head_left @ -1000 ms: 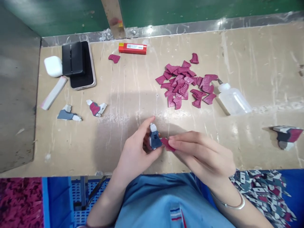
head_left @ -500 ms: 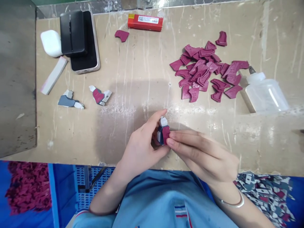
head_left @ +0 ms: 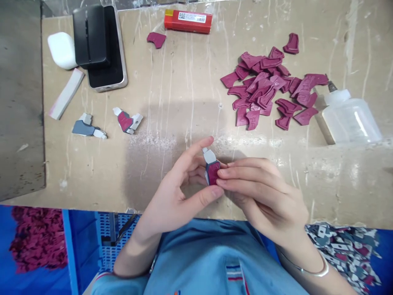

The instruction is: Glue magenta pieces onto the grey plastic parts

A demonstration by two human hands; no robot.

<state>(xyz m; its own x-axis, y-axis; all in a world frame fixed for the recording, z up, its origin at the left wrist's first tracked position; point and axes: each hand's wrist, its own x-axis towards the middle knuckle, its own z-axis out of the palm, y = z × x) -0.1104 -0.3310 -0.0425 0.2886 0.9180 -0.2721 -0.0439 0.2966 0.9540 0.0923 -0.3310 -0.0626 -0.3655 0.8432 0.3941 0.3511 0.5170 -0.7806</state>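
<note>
both hands — left hand (head_left: 175,192), right hand (head_left: 264,192) — grip clamped on small maroon-and-grey part (head_left: 211,167).

Scratched beige worktable (head_left: 172,94); grey panel (head_left: 18,102) stands at its edge.

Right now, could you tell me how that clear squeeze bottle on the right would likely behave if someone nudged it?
The squeeze bottle lies on its side on the table, so it cannot tip; it might roll or slide. It looks like thin, nearly empty plastic, probably light and soft-walled. Its nozzle touches the maroon pieces, which a push would likely scatter.
</note>
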